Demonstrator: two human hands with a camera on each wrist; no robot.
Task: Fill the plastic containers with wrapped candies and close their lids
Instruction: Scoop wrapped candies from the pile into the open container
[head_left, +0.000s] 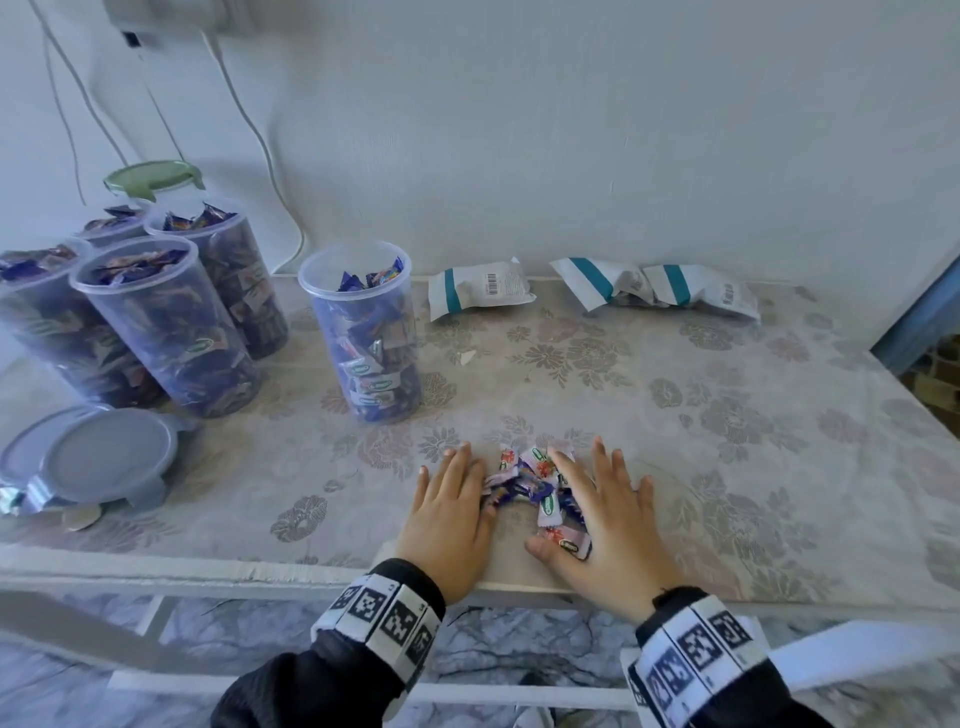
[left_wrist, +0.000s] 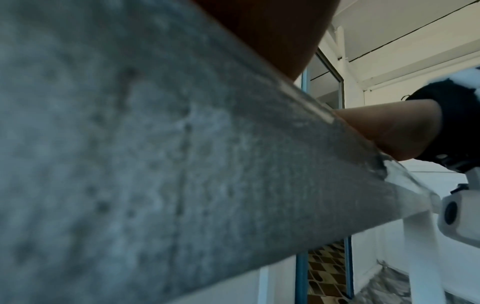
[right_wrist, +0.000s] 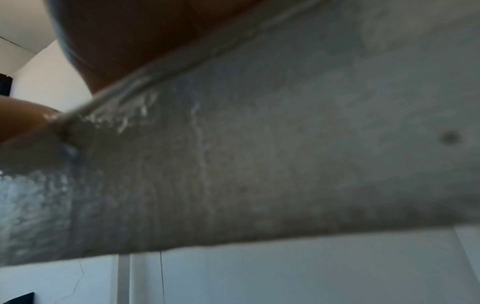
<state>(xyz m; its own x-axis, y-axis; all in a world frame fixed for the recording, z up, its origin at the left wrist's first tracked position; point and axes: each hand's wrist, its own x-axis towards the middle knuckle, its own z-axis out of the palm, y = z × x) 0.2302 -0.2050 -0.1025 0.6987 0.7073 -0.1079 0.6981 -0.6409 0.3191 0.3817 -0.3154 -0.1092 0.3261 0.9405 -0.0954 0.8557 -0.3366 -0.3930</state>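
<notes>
Head view: both hands lie flat on the worktop (head_left: 675, 415) near its front edge, either side of a small pile of wrapped candies (head_left: 535, 488). Left hand (head_left: 452, 514) has fingers straight and spread, palm down, its inner edge touching the pile's left side; it grips nothing. Right hand (head_left: 602, 525) is likewise flat w/ fingers spread, partly over the pile's right side, thumb by the nearest candy; nothing pinched.

Just beyond the pile, slightly left, stands an open clear plastic container (head_left: 363, 332), upright, nearly full of candies, no lid on. At far left is a cluster of four more containers (head_left: 166, 327), all lidless and filled to the rim. Behind them, against the wall, a green lid (head_left: 150, 176) sits atop smth only partly seen. Near left, grey lids (head_left: 98, 457) lie flat on the worktop, well apart from the hands.

Along the far edge by the wall lie white packets w/ teal stripes: one (head_left: 480, 288) centre, crumpled ones (head_left: 654, 286) to the right.

Wrist views: mostly the blurred worktop edge from below. The left wrist view catches the right hand's wrist and dark sleeve (left_wrist: 462, 123); the hands' fingers are not shown there.
</notes>
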